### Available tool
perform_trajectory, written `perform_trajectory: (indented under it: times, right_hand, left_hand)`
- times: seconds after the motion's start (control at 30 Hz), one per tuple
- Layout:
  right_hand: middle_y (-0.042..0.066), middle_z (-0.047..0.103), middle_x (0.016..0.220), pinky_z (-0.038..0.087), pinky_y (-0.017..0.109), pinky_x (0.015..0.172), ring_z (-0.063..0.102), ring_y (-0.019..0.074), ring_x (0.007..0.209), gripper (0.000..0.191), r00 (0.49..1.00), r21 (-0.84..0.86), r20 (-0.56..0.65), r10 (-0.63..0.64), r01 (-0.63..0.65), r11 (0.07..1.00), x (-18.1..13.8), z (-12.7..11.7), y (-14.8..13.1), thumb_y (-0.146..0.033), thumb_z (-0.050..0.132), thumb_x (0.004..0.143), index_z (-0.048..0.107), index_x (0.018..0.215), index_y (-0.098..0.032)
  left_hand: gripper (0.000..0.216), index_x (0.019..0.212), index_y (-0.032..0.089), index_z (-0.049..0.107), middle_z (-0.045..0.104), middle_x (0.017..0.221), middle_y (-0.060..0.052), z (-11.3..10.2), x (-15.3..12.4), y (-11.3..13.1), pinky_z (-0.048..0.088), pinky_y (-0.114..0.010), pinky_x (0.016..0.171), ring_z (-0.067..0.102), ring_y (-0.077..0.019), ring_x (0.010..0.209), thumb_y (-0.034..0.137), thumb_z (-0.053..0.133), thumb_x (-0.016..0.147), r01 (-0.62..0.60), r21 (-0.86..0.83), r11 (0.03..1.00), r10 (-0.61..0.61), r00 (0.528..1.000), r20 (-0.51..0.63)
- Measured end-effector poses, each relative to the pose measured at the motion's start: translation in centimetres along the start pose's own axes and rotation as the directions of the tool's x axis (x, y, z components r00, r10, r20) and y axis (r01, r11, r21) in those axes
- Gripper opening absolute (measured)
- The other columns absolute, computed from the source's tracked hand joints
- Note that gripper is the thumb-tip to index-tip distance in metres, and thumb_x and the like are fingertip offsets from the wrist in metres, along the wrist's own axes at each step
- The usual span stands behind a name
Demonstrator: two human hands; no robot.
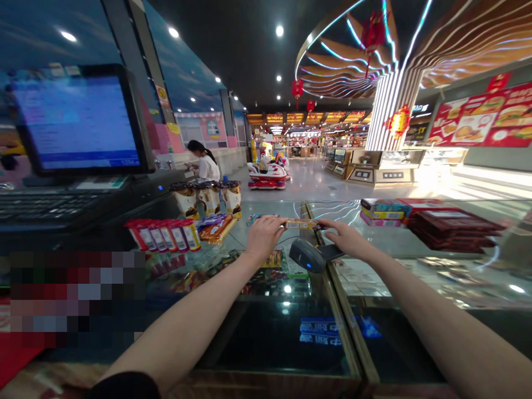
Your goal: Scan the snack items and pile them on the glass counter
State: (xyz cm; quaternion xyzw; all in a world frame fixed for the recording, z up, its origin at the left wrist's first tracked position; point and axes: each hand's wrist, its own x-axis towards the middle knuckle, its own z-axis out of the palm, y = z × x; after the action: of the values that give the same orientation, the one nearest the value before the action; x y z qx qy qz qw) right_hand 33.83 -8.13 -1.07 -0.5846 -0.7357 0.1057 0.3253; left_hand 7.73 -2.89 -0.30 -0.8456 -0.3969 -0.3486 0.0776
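Glass display counter (374, 244) spans the whole front, both arms stretched out over it. POS monitor (78, 119) with keyboard (45, 208) sits at far left, well apart from the hands. Stack of dark red flat boxes (453, 227) on the glass at right, with coloured boxes (382, 210) just beside them. Three snack cups (210, 198) stand upright behind a row of red-capped tubes (164, 235) and an orange wrapped pack (216, 227), left of the hands. Handheld barcode scanner (307, 255) lies on the glass between the two wrists, just below the hands. Left hand (262, 235) and right hand (344, 235) hold a long thin yellow snack bar (300, 224) between them, one at each end, bar level and at counter height near the far edge. Left fingers (276, 221) curled down over its left end; right fingers (326, 224) pinched closed on the right end. Another person (203, 160) sits further back at left.
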Motion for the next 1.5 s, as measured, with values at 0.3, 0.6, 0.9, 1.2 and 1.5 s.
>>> perform_trajectory:
  times: [0.3, 0.6, 0.9, 1.2, 1.5]
  right_hand:
    - [0.009, 0.062, 0.136, 0.043, 0.045, 0.108, 0.057, 0.0265, 0.125, 0.05, 0.999, -0.057, -0.036, -0.009, 0.007, 0.998, -0.5, -0.6, -0.2, -0.026, 0.052, 0.091, 0.053, 0.141, -0.022]
    - [0.005, 0.069, 0.124, 0.049, 0.047, 0.099, 0.063, 0.0276, 0.113, 0.04, 0.962, 0.124, 0.221, -0.161, 0.137, 0.983, -2.3, -4.8, -2.9, -0.038, 0.06, 0.088, 0.066, 0.126, -0.028]
    - [0.005, 0.067, 0.125, 0.048, 0.036, 0.094, 0.062, 0.0245, 0.108, 0.068, 0.874, 0.112, 0.453, -0.177, 0.142, 0.984, -2.4, -3.7, -2.9, -0.021, 0.074, 0.068, 0.059, 0.135, -0.024]
    - [0.004, 0.069, 0.108, 0.047, 0.031, 0.081, 0.062, 0.0214, 0.094, 0.057, 0.89, 0.138, 0.413, -0.193, 0.148, 0.979, -2.2, -3.3, -2.7, -0.025, 0.075, 0.068, 0.064, 0.123, -0.02]
    - [0.005, 0.068, 0.106, 0.047, 0.035, 0.085, 0.062, 0.0224, 0.095, 0.051, 0.943, 0.228, 0.287, -0.167, 0.102, 0.968, -2.1, -3.9, -3.0, -0.034, 0.07, 0.076, 0.06, 0.124, -0.019]
  left_hand:
    - [0.029, 0.12, 0.025, 0.066, 0.071, 0.112, -0.007, -0.2, -0.2, 0.0, 0.044, -0.035, 0.096, 0.06, -0.0219, 0.11, 0.03, 0.061, 0.092, -0.037, 0.043, 0.998, 0.038, 0.999, -0.013]
    - [0.026, 0.116, 0.024, 0.066, 0.072, 0.106, -0.005, 0.0, -0.3, -0.4, 0.048, -0.034, 0.088, 0.063, -0.0207, 0.102, 0.03, 0.062, 0.091, -0.108, 0.092, 0.99, 0.118, 0.987, -0.11]
    - [0.025, 0.117, 0.024, 0.064, 0.072, 0.106, -0.006, -0.6, -0.1, -0.5, 0.045, -0.034, 0.087, 0.062, -0.0217, 0.101, 0.027, 0.058, 0.094, -0.091, 0.112, 0.989, 0.103, 0.99, -0.1]
    - [0.026, 0.118, 0.024, 0.063, 0.071, 0.107, -0.006, -0.8, 0.1, -1.0, 0.045, -0.034, 0.084, 0.063, -0.023, 0.1, 0.028, 0.057, 0.094, -0.089, 0.164, 0.982, 0.108, 0.988, -0.112]
    - [0.025, 0.118, 0.024, 0.063, 0.07, 0.108, -0.006, -1.0, 0.1, -1.5, 0.045, -0.034, 0.083, 0.063, -0.0225, 0.1, 0.027, 0.057, 0.094, -0.058, 0.194, 0.979, 0.082, 0.99, -0.119]
